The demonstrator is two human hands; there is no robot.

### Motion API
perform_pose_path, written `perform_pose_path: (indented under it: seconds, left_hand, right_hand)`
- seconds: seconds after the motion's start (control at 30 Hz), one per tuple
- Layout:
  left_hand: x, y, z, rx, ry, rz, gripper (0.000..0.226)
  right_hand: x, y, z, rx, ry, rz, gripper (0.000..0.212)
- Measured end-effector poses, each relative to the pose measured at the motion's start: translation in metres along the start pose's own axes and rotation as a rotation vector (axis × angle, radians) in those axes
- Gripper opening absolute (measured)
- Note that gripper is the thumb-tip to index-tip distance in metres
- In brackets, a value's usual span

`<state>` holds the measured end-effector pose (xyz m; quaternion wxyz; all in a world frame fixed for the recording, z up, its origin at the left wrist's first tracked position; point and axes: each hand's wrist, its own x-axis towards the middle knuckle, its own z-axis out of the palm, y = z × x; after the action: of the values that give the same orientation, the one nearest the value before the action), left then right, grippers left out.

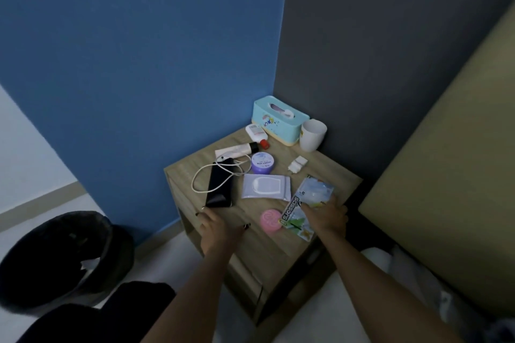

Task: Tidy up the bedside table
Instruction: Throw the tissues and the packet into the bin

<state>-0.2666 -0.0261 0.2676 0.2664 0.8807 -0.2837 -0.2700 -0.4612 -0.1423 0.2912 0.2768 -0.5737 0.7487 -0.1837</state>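
— Wooden surface (320, 167) in the corner: where's the scissors packet (292, 216)?
— Front right, just beside the pink case (269, 220), long axis slanting away rightward. Right hand (326, 214) lies on it, grip unclear; left hand (220, 224) rests spread by the phone (218, 184). Slide it to the edge, then pinch

Bare forearms, uncovered hands.
The left hand (220, 227) has dark fingernails (247, 226); the right hand (326, 214) is ungloved. A black garment (106, 317) shows near left.
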Motion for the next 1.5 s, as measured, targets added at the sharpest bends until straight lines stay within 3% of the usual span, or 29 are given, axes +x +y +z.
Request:
perform_pose_path:
  seconds: [0.13,0.27,0.4,0.7,0.77,0.9,1.03,1.27,1.5]
  left_hand:
    - [0.009,-0.006,0.002,-0.100,-0.071,-0.060,0.138]
    - [0.017,-0.002,-0.005,-0.314,-0.163,-0.181,0.162]
    - [0.015,-0.004,-0.006,-0.184,-0.138,-0.087,0.146]
    - [0.015,-0.003,-0.014,-0.151,-0.197,-0.120,0.141]
    - [0.020,0.003,-0.028,-0.103,-0.171,-0.109,0.129]
    - [0.033,0.004,-0.088,0.134,0.010,0.031,0.056]
    - [0.044,-0.016,-0.152,0.184,0.195,0.078,0.032]
    - [0.045,-0.117,-0.253,0.195,0.408,-0.025,0.027]
    - [0.043,-0.245,-0.295,0.061,0.469,-0.228,0.024]
  right_hand:
    - [0.003,0.000,0.013,0.099,-0.001,0.036,0.101]
    - [0.006,0.000,0.018,0.188,-0.023,0.083,0.084]
    - [0.009,0.000,0.017,0.175,-0.035,0.113,0.070]
    - [0.012,-0.011,0.004,0.218,-0.131,0.150,0.058]
    - [0.013,-0.025,-0.003,0.284,-0.094,0.083,0.052]
    - [0.004,-0.077,-0.008,0.357,0.010,-0.050,0.041]
    - [-0.035,-0.141,0.007,0.356,0.022,-0.291,0.029]
    - [-0.136,-0.200,0.094,0.122,-0.235,-0.628,0.024]
    - [-0.211,-0.212,0.197,-0.220,-0.596,-0.770,0.033]
